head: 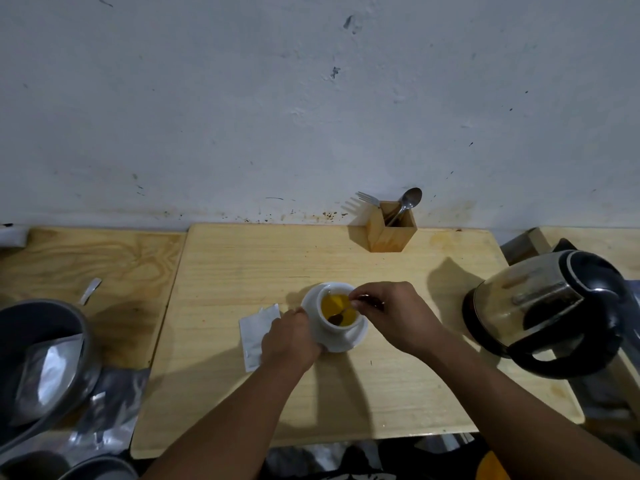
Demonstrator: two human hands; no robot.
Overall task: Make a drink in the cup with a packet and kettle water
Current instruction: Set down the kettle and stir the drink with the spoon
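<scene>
- Head view shows a white cup (337,318) on a white saucer (349,341), in the middle of the wooden worktop (242,271).
- The cup holds yellow drink, so it is likely hot and a bit heavy. It looks hard and smooth and could break or slip.
- The left hand (291,341) is curled against the cup's side and the saucer rim, keeping them steady.
- The right hand (391,313) pinches the top of a small spoon (341,315). The spoon's bowl is down in the drink.
- The spoon looks thin, stiff and light. The far end of the handle is the best place to hold it.
- A torn silver packet (256,334) lies flat just left of the saucer. It looks thin, light and crinkly.
- The kettle (550,313) stands well to the right. Its black handle is likely the safe spot to grab.
</scene>
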